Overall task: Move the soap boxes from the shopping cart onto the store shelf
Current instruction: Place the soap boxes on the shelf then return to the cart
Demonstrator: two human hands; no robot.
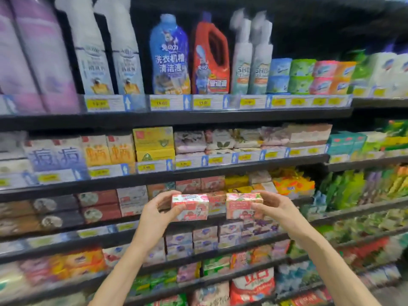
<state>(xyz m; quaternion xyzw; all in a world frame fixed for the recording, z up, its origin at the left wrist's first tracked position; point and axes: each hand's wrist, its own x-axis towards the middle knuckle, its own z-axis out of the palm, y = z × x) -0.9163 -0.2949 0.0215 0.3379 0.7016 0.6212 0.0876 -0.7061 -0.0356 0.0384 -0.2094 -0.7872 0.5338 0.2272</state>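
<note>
I hold two pink soap boxes up in front of the store shelf (154,180). My left hand (161,208) grips the left soap box (192,206) by its left end. My right hand (272,208) grips the right soap box (241,205) by its right end. Both boxes are level, side by side, with a small gap between them. Behind that gap, more pink boxes (216,200) of the same kind stand on the third shelf down. The shopping cart is out of view.
Tall detergent bottles (170,56) fill the top shelf. Yellow soap boxes (154,144) and wrapped bars sit on the second shelf. Purple boxes (205,237) and bagged goods line the lower shelves. Green packs (348,191) crowd the right side.
</note>
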